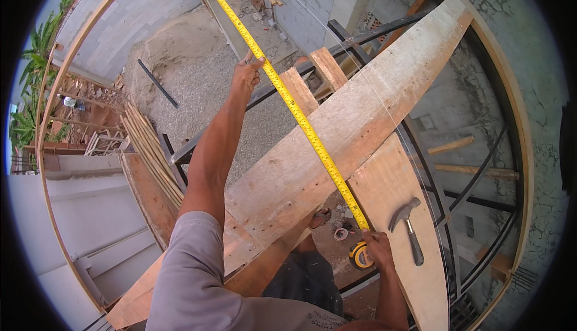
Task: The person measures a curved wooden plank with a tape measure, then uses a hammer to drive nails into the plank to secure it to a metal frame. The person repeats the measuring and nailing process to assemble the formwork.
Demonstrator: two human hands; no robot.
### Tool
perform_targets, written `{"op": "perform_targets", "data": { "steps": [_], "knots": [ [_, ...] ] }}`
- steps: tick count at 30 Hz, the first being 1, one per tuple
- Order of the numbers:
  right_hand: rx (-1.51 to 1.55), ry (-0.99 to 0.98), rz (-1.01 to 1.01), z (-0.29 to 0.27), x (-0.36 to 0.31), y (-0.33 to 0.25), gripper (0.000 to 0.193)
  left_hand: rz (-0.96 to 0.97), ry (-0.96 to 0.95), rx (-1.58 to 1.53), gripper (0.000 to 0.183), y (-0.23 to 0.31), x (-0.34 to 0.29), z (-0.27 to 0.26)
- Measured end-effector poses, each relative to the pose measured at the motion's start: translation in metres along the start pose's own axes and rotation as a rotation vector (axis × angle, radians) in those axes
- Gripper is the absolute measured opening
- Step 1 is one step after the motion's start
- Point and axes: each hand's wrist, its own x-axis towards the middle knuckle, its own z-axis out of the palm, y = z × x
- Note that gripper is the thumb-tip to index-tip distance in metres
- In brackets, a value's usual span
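A yellow tape measure blade runs slantwise from the lower right, over a long wooden plank, and out past the top edge of the view. My left hand, arm stretched forward, is closed on the blade beyond the plank. Close to my body, my right hand is closed on the near end of the tape, beside its yellow and black case. To the right of that hand, a claw hammer with a dark handle lies on a second, lighter board.
Below the planks, a dark metal frame crosses the space, with gravel lower down. Two short wood blocks stick out behind the plank. Bamboo poles lean at left. A thin string crosses the plank. A curved wooden strip borders the right side.
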Motion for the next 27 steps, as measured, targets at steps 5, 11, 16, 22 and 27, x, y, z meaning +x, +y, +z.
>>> {"op": "perform_targets", "data": {
  "steps": [5, 11, 16, 22, 27],
  "knots": [
    [0.032, -0.013, 0.017, 0.0, 0.0, -0.001, 0.047, 0.018, -0.008, 0.011, 0.064, 0.001, -0.001, 0.001],
    [0.019, -0.014, 0.027, 0.001, 0.0, -0.004, 0.048, 0.033, 0.007, -0.003, 0.064, 0.0, -0.001, 0.002],
    [-0.088, -0.06, 0.139, -0.003, -0.001, -0.012, 0.044, 0.04, 0.011, -0.019, 0.064, 0.003, 0.001, 0.004],
    [0.027, -0.024, 0.012, -0.006, -0.004, -0.013, 0.047, 0.039, -0.013, -0.022, 0.066, 0.015, -0.007, 0.007],
    [-0.001, 0.007, 0.003, 0.0, -0.004, -0.011, 0.047, 0.009, -0.052, -0.034, 0.07, 0.029, -0.038, 0.018]
  ]
}}
